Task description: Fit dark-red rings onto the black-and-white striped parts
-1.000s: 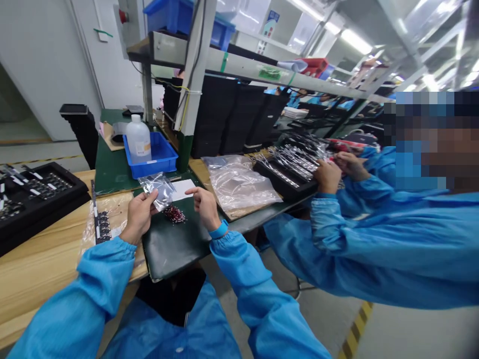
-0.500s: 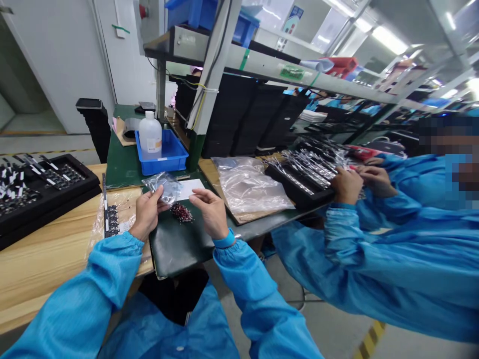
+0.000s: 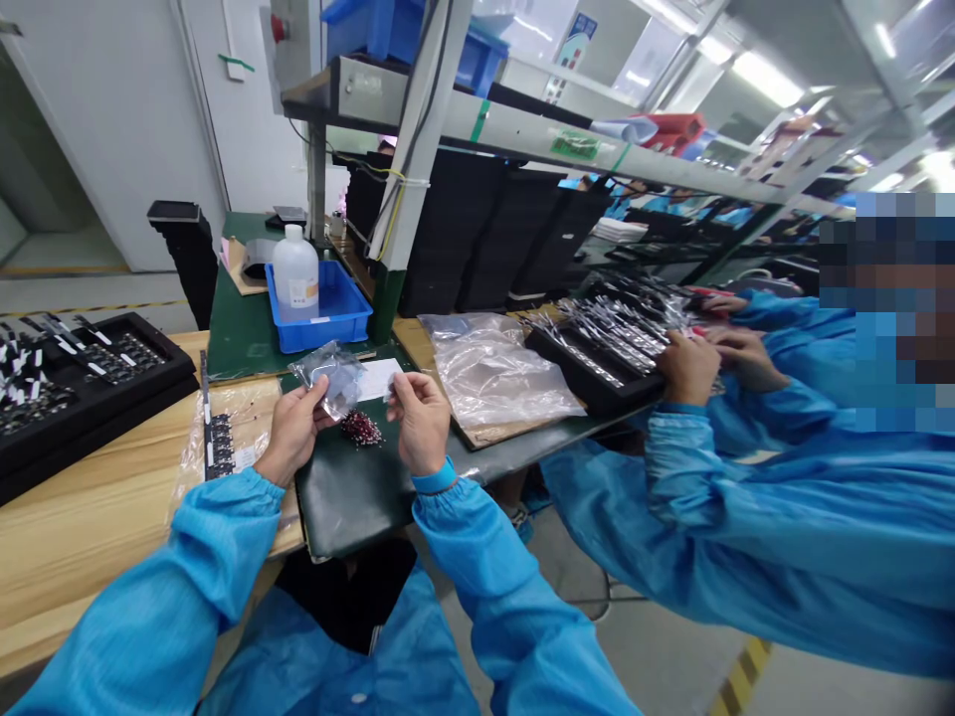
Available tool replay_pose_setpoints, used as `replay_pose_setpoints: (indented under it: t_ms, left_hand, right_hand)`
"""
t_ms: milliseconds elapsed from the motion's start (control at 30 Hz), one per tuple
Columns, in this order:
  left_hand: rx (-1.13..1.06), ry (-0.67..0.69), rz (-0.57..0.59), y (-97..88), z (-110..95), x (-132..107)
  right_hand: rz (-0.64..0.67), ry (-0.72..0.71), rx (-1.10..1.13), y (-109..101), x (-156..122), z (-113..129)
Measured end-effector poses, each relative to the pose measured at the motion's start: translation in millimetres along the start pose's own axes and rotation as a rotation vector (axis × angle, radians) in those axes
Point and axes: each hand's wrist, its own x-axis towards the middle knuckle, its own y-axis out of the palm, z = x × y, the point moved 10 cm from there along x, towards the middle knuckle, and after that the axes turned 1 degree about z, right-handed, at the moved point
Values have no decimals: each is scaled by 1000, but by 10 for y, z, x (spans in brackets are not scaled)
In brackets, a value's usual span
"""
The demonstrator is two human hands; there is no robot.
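My left hand (image 3: 299, 426) grips a clear plastic bag (image 3: 332, 378) by its near edge, thumb on top. My right hand (image 3: 422, 418) is raised to the right of the bag, apart from it, with thumb and index finger pinched together. Whatever is in that pinch is too small to make out. Between my hands, on the dark green mat (image 3: 350, 507), lies a small heap of tiny dark red and silvery parts (image 3: 361, 429). A white slip of paper (image 3: 375, 379) lies behind the heap, close to my right fingertips.
To the left are a strip of black parts (image 3: 217, 443) on plastic and a black tray (image 3: 96, 388). A white bottle (image 3: 295, 268) stands in a blue bin (image 3: 339, 313). A large plastic bag (image 3: 499, 378) lies to the right; beyond it, a co-worker's hands (image 3: 690, 368) work over another tray (image 3: 589, 373).
My right thumb and index finger have closed from a loose, parted pose into a pinch. The plastic bag stays in my left hand, tilted a little differently.
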Motion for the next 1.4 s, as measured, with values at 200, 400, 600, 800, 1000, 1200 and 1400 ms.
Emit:
replay_pose_setpoints:
  t_ms: [200, 400, 600, 800, 1000, 1200, 1400]
  left_hand:
    - [19, 8, -14, -10, 4, -3]
    - [5, -1, -10, -23, 25, 13]
    - [10, 2, -12, 3, 10, -10]
    - [22, -3, 4, 40, 38, -20]
    - [-1, 25, 15, 49, 6, -19]
    - [-7, 25, 39, 79, 14, -32]
    - [-59, -19, 30, 68, 70, -21]
  right_hand:
    - [34, 37, 51, 68, -35, -32]
    - [34, 71, 123, 86, -94, -29]
    - [-1, 53, 88, 80, -107, -32]
    - [47, 76, 14, 156, -141, -143]
    - [144, 112, -138, 225, -122, -222]
    - [190, 83, -151, 238, -44, -119]
    - [83, 190, 47, 108, 8, -198]
